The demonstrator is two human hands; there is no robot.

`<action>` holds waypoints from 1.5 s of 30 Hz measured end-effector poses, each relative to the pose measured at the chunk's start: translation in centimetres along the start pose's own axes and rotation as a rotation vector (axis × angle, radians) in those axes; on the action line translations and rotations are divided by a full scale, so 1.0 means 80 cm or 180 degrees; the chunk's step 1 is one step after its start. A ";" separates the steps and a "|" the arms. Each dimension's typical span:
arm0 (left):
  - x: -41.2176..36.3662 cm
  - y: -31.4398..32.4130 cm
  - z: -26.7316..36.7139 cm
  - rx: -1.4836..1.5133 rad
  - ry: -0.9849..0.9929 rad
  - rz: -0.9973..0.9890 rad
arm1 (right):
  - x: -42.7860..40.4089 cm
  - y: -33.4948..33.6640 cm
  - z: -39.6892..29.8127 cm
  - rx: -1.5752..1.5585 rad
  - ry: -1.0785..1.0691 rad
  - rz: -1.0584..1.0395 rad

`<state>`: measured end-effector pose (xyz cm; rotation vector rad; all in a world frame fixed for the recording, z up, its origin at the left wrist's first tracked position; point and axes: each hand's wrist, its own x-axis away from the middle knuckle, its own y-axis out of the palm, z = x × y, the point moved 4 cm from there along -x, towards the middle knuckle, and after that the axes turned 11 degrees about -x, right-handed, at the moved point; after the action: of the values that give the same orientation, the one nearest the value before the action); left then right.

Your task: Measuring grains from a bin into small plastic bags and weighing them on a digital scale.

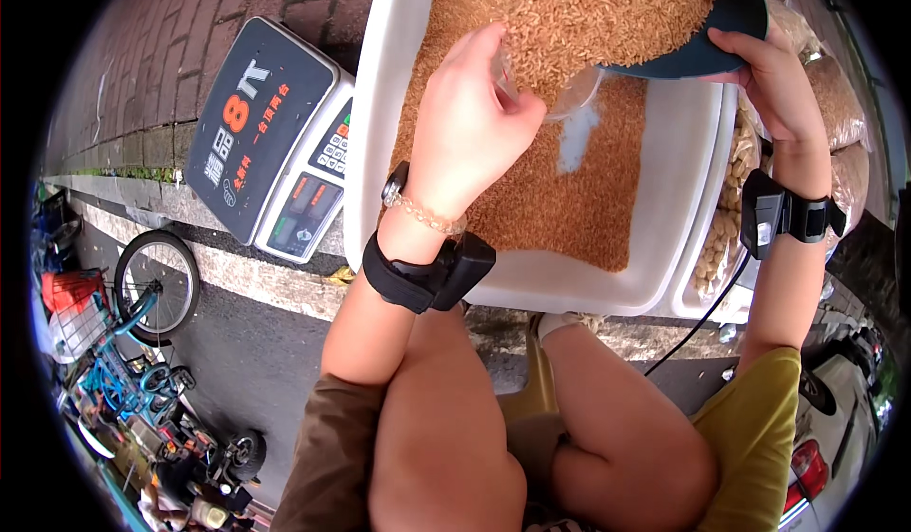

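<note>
My left hand (pixel 477 105) pinches the edge of a clear plastic container (pixel 578 94), either a cup or a bag, over a white plastic tub (pixel 569 276). My right hand (pixel 772 80) grips the rim of a dark blue-green bowl (pixel 740 12), thumb on top. A large heap of loose tan grain (pixel 605 12) fills the bowl and reaches over its lip to the clear container. Below, finer-looking reddish-brown grain (pixel 548 204) covers much of the tub's floor, with a bare white patch showing. The clear container's lower part is partly hidden by my left hand.
A digital scale (pixel 267 126) bearing writing stands left of the tub. Bagged peanuts (pixel 719 233) and clear bags of grain (pixel 840 105) lie to the right. A blue bicycle (pixel 135 340) stands on the road at left; a parked car (pixel 833 425) is at lower right.
</note>
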<state>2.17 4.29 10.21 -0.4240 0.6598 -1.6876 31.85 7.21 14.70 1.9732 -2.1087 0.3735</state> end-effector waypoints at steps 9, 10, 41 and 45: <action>0.001 0.001 -0.002 -0.0085 0.0012 -0.0030 | 0.006 0.066 -0.010 0.0629 -0.1866 0.0490; 0.000 0.003 0.002 -0.0066 0.0025 -0.0020 | -0.007 0.043 0.003 -0.0067 -0.1976 0.0516; 0.003 -0.003 0.008 -0.0034 0.0183 -0.0079 | 0.083 0.136 -0.051 0.1795 -0.3570 0.0835; 0.004 -0.002 0.008 -0.0042 0.0232 -0.0073 | 0.095 0.118 -0.033 0.2494 -0.3750 0.1506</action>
<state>2.34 3.88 10.81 -0.3820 0.7223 -1.7278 21.91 1.56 19.49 2.3739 -3.6462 0.0735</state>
